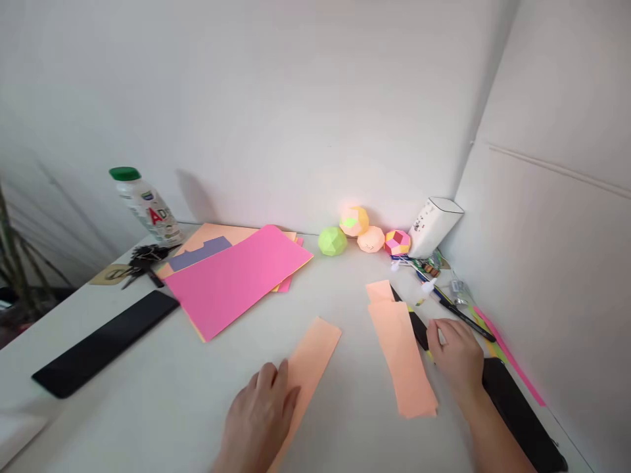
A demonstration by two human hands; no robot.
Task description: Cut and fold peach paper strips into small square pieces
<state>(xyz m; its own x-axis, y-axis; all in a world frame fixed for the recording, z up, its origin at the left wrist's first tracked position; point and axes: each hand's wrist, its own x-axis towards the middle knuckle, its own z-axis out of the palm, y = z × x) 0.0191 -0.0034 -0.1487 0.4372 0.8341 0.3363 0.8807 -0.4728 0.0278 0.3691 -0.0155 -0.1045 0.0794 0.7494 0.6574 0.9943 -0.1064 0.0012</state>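
Observation:
My left hand is low in the middle, its fingers bent and pressed on a peach paper strip that lies slanted on the table. To the right, my right hand is loosely closed, thumb and index finger curled towards each other. Anything between those fingers is hidden. Right beside its fingertips lies a slim black tool with yellow parts, partly covered by paper. A small pile of peach strips spreads between my hands, closer to the right one.
Pink and other coloured sheets lie at back left, near keys, a bottle and a long black bar. Faceted paper balls and a white container stand by the wall. A black phone-like object lies right.

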